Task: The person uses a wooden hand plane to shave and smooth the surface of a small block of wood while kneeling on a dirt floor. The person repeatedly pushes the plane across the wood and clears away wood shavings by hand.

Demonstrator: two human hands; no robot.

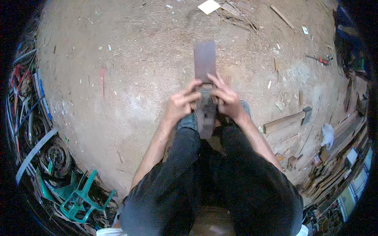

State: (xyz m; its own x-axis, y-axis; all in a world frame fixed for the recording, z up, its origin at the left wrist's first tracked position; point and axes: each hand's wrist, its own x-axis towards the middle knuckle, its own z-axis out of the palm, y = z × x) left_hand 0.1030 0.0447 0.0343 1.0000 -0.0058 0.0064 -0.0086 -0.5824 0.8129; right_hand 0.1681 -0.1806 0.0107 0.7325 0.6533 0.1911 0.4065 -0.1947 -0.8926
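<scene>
A flat reddish-brown strip (205, 61) points away from me over the floor, between my shins. Its near end meets a darker, worn, longish piece (205, 112) that has a small dark opening and reaches back between my knees. My left hand (183, 101) has its fingers bent against the left side where the two pieces meet. From the right side, my right hand (225, 96) grips the same spot, its upper fingers lying on the strip's near end. Both hands are slightly blurred, and the fingertips beneath are hidden.
A hatchet (289, 120) lies on the right, with a screwdriver (318, 59) beyond it. Wooden planks (334, 169) and a plastic bag (327, 135) line the right edge. At left are a green plastic frame (80, 198) and bicycle-like parts. A red strip (102, 82) lies on the dirt floor.
</scene>
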